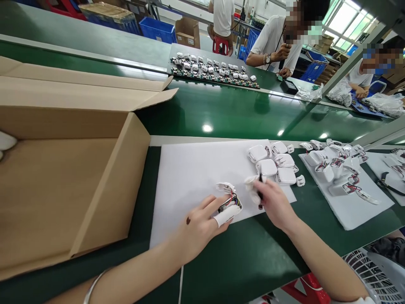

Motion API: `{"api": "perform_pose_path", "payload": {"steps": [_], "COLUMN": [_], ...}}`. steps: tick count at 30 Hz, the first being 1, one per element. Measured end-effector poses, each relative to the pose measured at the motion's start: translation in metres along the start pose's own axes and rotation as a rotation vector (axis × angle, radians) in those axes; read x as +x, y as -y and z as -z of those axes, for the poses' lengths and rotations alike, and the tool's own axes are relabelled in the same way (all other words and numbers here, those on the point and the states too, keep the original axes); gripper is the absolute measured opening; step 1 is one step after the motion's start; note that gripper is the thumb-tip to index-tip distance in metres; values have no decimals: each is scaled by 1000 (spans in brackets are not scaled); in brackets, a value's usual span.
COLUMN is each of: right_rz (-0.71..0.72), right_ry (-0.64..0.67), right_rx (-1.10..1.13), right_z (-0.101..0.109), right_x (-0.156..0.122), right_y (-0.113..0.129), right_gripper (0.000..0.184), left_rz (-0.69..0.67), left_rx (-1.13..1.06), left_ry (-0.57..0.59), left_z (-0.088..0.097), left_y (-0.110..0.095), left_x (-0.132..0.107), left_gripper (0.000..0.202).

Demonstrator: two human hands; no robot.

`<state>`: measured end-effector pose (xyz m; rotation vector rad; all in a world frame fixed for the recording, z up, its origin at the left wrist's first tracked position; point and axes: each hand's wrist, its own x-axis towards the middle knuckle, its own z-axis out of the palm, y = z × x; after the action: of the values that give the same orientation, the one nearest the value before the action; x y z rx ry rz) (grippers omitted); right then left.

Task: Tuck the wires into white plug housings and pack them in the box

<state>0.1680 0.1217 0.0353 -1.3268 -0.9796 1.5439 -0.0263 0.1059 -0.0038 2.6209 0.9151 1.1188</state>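
My left hand [202, 221] is closed round an opened white plastic housing [236, 207] with coloured wires inside, above a white sheet [190, 177]. A white cover [225, 186] stands off its far end, joined by red wires. To the right, my right hand [276, 204] grips a thin black tool [260, 190], whose exact kind I cannot make out. Blurred white pieces [251, 185] are beside that tool; whether my fingers touch them is unclear. Just beyond my right hand, several white housings [266, 167] lie grouped on the sheet, with small white parts [300, 180] beside them.
A large open cardboard box [107, 190] stands at the left. More white housings with wires [338, 162] are piled on another sheet at right. Across the green conveyor [190, 105] is a board of small assemblies [211, 69]. A co-worker's hand [281, 52] holds something dark.
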Motion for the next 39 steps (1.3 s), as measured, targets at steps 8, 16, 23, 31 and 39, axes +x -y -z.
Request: {"api": "perform_pose_path", "payload": {"steps": [8, 16, 23, 31, 39], "right_rz": [507, 921, 1145, 1076, 1092], "right_ry": [-86, 50, 110, -100, -136], "right_rx": [-152, -578, -728, -792, -747], "right_z": [15, 8, 5, -11, -12], "right_x": [-10, -10, -9, -11, -12], "right_y": [-9, -7, -12, -14, -10], "right_gripper": [33, 19, 16, 17, 19], "left_rz": [34, 34, 33, 37, 20], "left_rx": [-46, -24, -20, -21, 18], "left_ry": [4, 6, -7, -8, -15], "left_z": [0, 0, -2, -2, -5], "left_y": [1, 0, 0, 0, 0], "left_x": [2, 3, 1, 0, -2], "left_gripper": [11, 15, 12, 15, 17]}}
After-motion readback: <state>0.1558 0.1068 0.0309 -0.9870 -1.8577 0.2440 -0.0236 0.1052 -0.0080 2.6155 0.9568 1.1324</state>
